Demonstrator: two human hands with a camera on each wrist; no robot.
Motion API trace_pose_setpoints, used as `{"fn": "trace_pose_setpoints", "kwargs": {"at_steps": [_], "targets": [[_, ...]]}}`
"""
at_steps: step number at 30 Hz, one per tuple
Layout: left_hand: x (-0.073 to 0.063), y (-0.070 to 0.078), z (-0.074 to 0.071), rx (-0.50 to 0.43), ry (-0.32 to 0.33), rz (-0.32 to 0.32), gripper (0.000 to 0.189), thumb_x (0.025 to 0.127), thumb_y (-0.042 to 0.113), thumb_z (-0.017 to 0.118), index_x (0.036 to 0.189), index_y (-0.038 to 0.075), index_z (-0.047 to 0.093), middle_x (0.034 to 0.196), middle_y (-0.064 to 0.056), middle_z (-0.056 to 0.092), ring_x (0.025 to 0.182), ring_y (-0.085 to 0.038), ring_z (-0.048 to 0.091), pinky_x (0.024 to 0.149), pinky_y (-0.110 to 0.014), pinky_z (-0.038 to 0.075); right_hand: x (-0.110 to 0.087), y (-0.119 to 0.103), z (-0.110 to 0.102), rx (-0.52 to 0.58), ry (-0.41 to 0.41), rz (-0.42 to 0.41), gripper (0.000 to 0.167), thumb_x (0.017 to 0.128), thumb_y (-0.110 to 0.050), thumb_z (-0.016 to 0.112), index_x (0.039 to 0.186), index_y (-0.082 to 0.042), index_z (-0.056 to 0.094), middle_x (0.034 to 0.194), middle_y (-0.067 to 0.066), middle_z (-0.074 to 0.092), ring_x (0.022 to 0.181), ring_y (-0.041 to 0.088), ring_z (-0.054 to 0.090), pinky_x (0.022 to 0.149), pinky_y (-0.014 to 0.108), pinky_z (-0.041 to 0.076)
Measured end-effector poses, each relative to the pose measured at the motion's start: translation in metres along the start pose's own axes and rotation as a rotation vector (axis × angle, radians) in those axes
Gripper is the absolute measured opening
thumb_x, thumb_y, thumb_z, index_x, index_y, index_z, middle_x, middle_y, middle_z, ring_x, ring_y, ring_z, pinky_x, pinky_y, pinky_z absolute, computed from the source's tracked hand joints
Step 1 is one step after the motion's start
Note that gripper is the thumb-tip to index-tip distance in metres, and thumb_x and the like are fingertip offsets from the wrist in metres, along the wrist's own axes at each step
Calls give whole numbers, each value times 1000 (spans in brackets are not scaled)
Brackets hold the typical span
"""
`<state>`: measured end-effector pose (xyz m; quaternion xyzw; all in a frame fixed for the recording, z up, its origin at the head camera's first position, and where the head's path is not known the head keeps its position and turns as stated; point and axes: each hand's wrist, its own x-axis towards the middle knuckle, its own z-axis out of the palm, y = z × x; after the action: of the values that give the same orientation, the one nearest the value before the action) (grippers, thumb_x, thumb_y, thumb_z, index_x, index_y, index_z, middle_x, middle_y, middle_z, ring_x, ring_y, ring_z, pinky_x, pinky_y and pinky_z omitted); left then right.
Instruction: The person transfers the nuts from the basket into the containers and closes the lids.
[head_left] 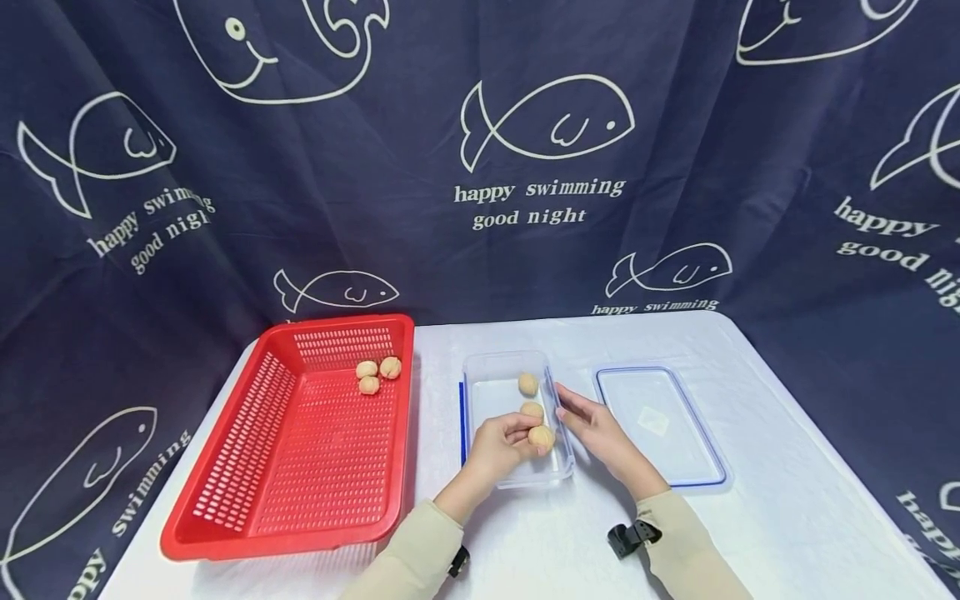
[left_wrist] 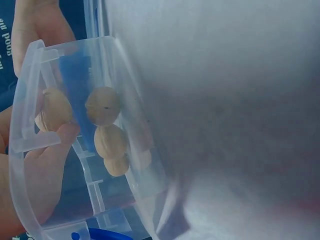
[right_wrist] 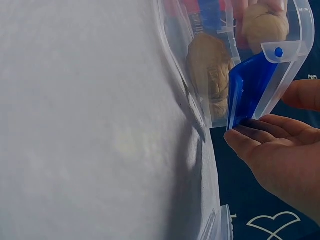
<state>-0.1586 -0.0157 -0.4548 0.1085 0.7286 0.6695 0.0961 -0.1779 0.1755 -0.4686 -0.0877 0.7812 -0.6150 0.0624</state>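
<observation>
My left hand (head_left: 495, 450) pinches a walnut (head_left: 542, 437) between thumb and fingers, over the near part of a clear plastic container (head_left: 504, 482). Inside the container, more walnuts (head_left: 528, 383) lie along its right side, and the left wrist view shows them through the clear wall as a row (left_wrist: 103, 106). My right hand (head_left: 600, 433) is at the container's right side, fairly straight fingers against the blue latch flap (right_wrist: 250, 90) and thumb near the rim. Another blue flap (head_left: 462, 425) hangs along the left side.
A red perforated basket (head_left: 408, 400) stands to the left, with 3 walnuts (head_left: 368, 385) in its far right corner. Right of the container lies a clear lid (head_left: 660, 450) with a blue seal. A dark fish-print curtain (head_left: 540, 275) hangs behind the white table (head_left: 540, 550).
</observation>
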Motion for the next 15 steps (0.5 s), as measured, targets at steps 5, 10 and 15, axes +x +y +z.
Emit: {"fn": "trace_pose_setpoints", "kwargs": {"at_steps": [5,10,15], "targets": [[1,-3,3,36,-52,23,32,74,-13,73,105,-9,67,104,-21,69,99,-31,67,79,-21,54,-1,-1,-2,-3,9,-4,52,99,-12,52,145,4,34,148,22,36,137,34,34,112,40,24],[-2,1,4,77,-94,27,34,73,-15,73,106,-14,65,104,-26,67,98,-37,66,81,-27,55,-2,0,-1,-10,12,13,53,99,-15,53,146,3,33,148,21,36,137,34,34,112,40,24],[-1,-4,4,90,-90,26,33,74,-11,74,105,-13,65,104,-24,68,99,-36,66,82,-26,55,-3,-1,0,-3,14,12,52,100,-13,51,146,3,33,148,21,36,137,33,33,112,38,24]]}}
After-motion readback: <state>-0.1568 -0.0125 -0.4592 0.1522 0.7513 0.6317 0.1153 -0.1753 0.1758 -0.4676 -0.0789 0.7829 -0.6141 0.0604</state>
